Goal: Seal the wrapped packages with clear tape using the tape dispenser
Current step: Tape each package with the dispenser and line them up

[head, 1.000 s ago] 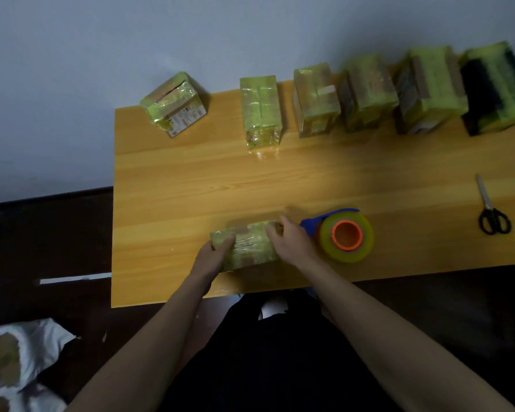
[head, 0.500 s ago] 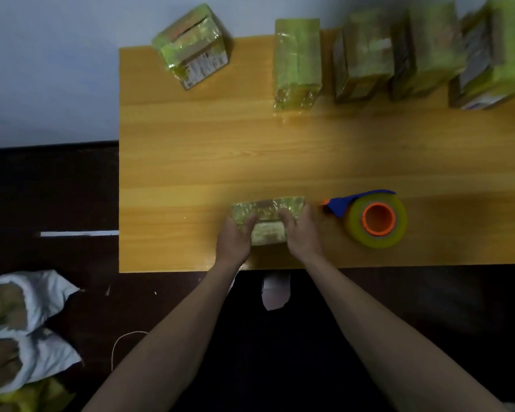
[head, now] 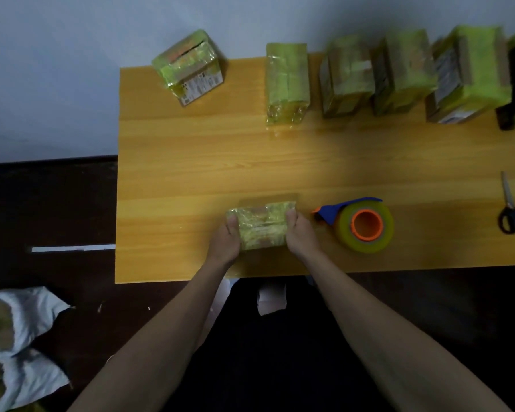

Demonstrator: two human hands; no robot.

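Note:
A small package wrapped in yellow-green film (head: 261, 226) lies near the front edge of the wooden table (head: 191, 173). My left hand (head: 226, 241) grips its left end, thumb on top. My right hand (head: 299, 233) grips its right end the same way. The tape dispenser (head: 360, 223), a blue frame with an orange core and a roll of clear tape, lies on the table just right of my right hand, untouched.
Several wrapped packages (head: 348, 78) stand in a row along the table's back edge, one more (head: 189, 66) at the back left corner. Black-handled scissors (head: 512, 214) lie at the right. White bags (head: 15, 331) sit on the dark floor at the left.
My two hands have shifted along the package, now holding its two ends with the thumbs on top. The package has turned slightly. The dispenser has stayed put; the camera has moved.

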